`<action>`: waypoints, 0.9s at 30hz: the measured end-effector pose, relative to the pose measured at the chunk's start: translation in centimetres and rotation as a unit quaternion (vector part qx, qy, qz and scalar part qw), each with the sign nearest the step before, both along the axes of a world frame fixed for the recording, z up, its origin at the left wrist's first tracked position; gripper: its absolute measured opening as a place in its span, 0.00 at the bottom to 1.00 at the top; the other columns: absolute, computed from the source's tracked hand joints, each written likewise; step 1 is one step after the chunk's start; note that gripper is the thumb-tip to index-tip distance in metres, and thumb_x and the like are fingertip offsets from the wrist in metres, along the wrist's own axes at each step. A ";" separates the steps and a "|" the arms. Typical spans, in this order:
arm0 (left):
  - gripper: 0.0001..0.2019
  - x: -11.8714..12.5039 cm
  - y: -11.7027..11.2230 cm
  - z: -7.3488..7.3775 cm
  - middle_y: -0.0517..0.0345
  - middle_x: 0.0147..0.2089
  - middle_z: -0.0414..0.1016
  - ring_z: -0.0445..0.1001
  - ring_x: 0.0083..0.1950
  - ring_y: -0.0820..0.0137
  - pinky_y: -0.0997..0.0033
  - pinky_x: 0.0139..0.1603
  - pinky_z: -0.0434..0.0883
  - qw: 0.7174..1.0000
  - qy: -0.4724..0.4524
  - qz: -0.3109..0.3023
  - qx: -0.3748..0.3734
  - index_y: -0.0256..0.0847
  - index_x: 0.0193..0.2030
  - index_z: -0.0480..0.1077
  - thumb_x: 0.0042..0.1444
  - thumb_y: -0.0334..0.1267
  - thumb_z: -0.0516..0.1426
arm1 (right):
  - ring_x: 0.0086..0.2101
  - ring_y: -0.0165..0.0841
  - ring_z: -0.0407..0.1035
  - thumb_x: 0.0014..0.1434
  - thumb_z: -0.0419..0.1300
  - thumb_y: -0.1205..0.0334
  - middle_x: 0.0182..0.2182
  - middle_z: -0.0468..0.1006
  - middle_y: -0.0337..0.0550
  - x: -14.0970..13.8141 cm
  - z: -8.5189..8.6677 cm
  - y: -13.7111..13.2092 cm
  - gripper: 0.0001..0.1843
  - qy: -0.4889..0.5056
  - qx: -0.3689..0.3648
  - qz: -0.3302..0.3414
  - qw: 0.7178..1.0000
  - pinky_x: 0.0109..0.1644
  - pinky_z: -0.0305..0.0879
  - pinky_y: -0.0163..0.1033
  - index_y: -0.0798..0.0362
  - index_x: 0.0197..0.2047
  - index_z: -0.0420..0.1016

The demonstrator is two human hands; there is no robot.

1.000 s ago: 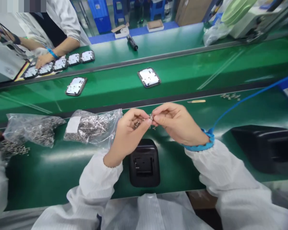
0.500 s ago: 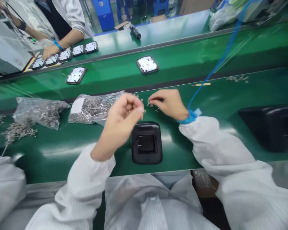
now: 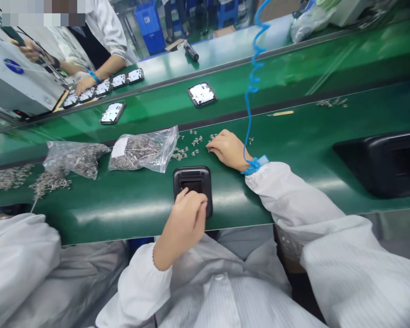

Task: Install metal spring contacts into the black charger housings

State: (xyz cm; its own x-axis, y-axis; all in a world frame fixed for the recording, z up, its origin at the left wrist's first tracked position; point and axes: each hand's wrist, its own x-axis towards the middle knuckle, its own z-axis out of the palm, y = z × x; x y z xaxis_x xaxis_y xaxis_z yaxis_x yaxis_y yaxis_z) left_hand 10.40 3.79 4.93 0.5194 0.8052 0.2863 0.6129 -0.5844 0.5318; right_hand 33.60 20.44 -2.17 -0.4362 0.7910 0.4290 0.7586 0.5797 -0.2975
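A black plastic housing with rounded corners lies on the green bench in front of me, its recessed square compartment facing up. My left hand is over its lower part, fingers bent together at the compartment; whatever they pinch is hidden. Beyond the housing, my right hand rests low on the bench with fingers drawn together, tips down beside loose small metal pieces that look like spring contacts. Anything between those fingertips is too small to make out. A blue wrist strap with a coiled cord circles my right wrist.
Bags of metal pieces lie to the left, near a loose heap. A large black casing stands at right. A thin tool lies near the belt, which carries white-faced units. A co-worker's hand works opposite.
My left hand has come down and toward me from above the bench onto the housing. My right hand stays by the loose metal pieces. The view has shifted slightly.
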 end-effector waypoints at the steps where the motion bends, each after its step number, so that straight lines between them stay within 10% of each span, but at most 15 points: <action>1: 0.07 -0.9 0.0 0.0 0.64 0.36 0.73 0.74 0.36 0.74 0.56 0.71 0.68 1.000 0.001 0.017 0.003 0.43 0.44 0.66 0.70 0.28 0.50 | 0.43 0.44 0.68 0.68 0.57 0.67 0.40 0.84 0.50 0.0 -0.1 -0.1 0.14 0.001 -0.001 0.003 1.000 0.51 0.62 0.50 0.55 0.45 0.86; 5: 0.05 -5.4 0.5 -0.4 0.64 0.37 0.78 0.76 0.33 0.74 0.58 0.68 0.71 0.994 0.005 0.092 0.061 0.43 0.43 0.70 0.68 0.30 0.53 | 0.43 0.44 0.67 0.68 0.58 0.65 0.39 0.84 0.49 0.0 -0.5 -0.2 0.13 0.021 -0.008 -0.017 1.000 0.50 0.61 0.50 0.53 0.41 0.86; 11: 0.03 -10.6 1.4 0.0 0.62 0.33 0.80 0.79 0.32 0.72 0.74 0.35 0.73 0.964 -0.016 0.256 0.070 0.41 0.40 0.75 0.63 0.37 0.61 | 0.47 0.49 0.66 0.65 0.60 0.63 0.43 0.81 0.54 -0.5 0.3 -0.9 0.11 0.062 0.025 -0.091 0.994 0.49 0.63 0.53 0.55 0.42 0.85; 16: 0.05 -4.0 3.6 0.7 0.61 0.37 0.82 0.81 0.36 0.74 0.77 0.39 0.75 0.959 -0.180 0.209 0.059 0.42 0.43 0.77 0.62 0.39 0.66 | 0.38 0.40 0.71 0.67 0.61 0.56 0.39 0.82 0.49 -1.6 2.4 -2.8 0.11 0.247 -0.024 0.014 0.969 0.46 0.69 0.48 0.54 0.42 0.81; 20: 0.07 3.4 8.6 -1.7 0.60 0.36 0.80 0.79 0.33 0.76 0.78 0.34 0.75 0.928 -0.348 0.116 -0.060 0.41 0.40 0.75 0.62 0.41 0.64 | 0.32 0.33 0.75 0.65 0.65 0.44 0.37 0.81 0.43 -1.9 2.9 -4.1 0.19 0.417 -0.217 0.152 0.869 0.37 0.74 0.40 0.52 0.47 0.76; 27: 0.12 6.1 12.4 -6.3 0.63 0.31 0.75 0.77 0.30 0.76 0.74 0.37 0.77 0.834 -0.511 0.052 -0.203 0.40 0.43 0.71 0.62 0.44 0.66 | 0.28 0.31 0.77 0.62 0.69 0.49 0.31 0.81 0.39 -1.4 1.3 -4.3 0.15 0.440 -0.202 0.051 0.873 0.35 0.79 0.38 0.51 0.43 0.79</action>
